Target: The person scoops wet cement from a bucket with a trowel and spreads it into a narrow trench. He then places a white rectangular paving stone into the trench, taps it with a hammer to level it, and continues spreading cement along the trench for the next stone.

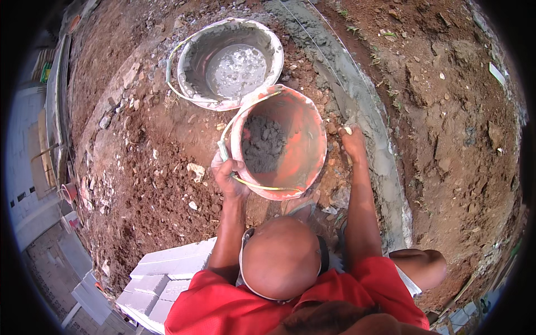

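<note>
My left hand (pixel 228 174) is closed at the left rim of an orange bucket (pixel 307 131), where its cord-like handle (pixel 241 180) passes. The bucket tilts, and a clump of grey mortar (pixel 264 143) sits against its left inner side. Just beyond, touching or overlapping it, stands a wider mortar-smeared tub (pixel 229 25) with wet grey slurry (pixel 236 70) inside. To the right of the bucket, my right hand (pixel 353 142) is closed beside a strip of wet mortar (pixel 371 128). A small pale tip shows at its fingers; what it belongs to is unclear.
Two pale strings (pixel 335 36) run along the mortar strip. Light grey blocks (pixel 162 276) are stacked at the lower left. Rough brown soil (pixel 446 128) with stones lies on both sides. A small reddish bucket (pixel 68 192) stands farther left, near boards and paving.
</note>
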### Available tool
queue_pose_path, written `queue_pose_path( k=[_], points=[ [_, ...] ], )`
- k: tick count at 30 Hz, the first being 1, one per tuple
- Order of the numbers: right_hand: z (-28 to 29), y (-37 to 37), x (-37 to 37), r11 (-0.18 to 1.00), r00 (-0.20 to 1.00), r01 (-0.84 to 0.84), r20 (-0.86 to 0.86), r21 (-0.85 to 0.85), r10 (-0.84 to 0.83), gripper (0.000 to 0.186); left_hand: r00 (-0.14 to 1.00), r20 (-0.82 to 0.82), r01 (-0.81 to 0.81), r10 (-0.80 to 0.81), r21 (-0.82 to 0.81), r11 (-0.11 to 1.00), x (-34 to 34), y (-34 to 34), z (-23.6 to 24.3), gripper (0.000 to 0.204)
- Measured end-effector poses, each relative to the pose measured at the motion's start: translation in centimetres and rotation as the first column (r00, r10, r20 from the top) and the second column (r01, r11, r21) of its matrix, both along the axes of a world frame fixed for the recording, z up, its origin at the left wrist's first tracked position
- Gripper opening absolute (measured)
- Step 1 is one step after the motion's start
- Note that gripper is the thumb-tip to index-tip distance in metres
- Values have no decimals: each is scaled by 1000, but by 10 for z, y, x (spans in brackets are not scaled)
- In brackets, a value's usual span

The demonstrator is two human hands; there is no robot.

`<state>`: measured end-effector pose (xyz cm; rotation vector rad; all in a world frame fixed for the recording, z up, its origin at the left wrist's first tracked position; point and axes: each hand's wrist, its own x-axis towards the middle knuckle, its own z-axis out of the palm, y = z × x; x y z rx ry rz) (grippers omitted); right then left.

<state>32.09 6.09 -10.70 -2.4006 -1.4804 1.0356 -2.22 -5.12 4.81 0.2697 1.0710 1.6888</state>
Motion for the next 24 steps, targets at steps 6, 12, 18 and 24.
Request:
queue_pose_path(
  k=[6, 12, 18, 24],
  points=[
    [162, -88, 16, 979, 824, 184, -529, -88, -203, 34, 994, -103, 35, -46, -112, 993, 25, 16, 22, 69],
    [192, -89, 18, 921, 919, -346, -133, 176, 371, 43, 948, -166, 262, -272, -80, 962, 26, 49, 14, 60],
    [117, -61, -80, 900, 898, -434, -56, 45, 436, 40, 849, -263, 445, -458, -112, 888, 25, 70, -5, 43],
    [173, -74, -76, 849, 846, -522, -79, 86, 528, 42, 889, -162, 428, -429, -40, 903, 1, 64, -8, 28]
  ],
)
